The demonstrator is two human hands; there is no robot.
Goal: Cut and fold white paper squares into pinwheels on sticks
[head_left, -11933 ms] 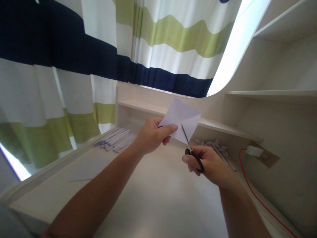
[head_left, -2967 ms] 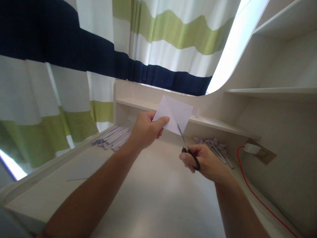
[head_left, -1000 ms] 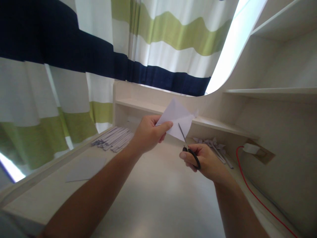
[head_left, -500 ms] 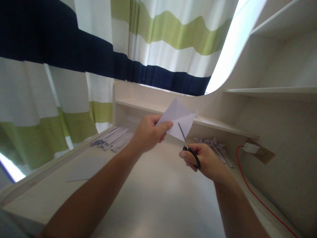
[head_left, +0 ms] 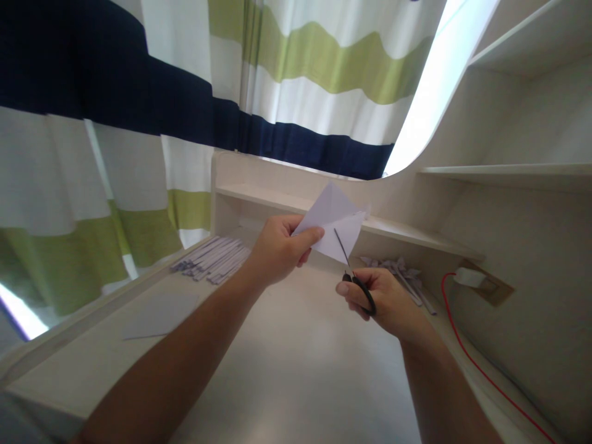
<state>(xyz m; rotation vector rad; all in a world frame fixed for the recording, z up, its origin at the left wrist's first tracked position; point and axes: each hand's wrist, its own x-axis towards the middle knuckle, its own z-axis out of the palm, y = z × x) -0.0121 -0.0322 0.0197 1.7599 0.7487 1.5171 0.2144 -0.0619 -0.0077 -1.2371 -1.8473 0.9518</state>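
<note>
White creased paper [head_left: 332, 213] is being held midair, corner up; black-handled scissors [head_left: 356, 282] are slanting up from below, blade overlapping its lower part.

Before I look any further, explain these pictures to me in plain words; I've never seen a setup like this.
There is no machine here, just a person working with two bare hands. The view comes from one camera worn on the head, looking forward and down, so the forearms reach in from the bottom edge.

The left hand pinches a creased white paper in the air. The right hand holds black-handled scissors; one blade shows in front of the paper, and I cannot see the other clearly.

Below is a pale desk. On its left lie thin paper sticks and flat paper. At the back right is a pile of folded paper pieces and sticks. A striped curtain hangs behind.
</note>
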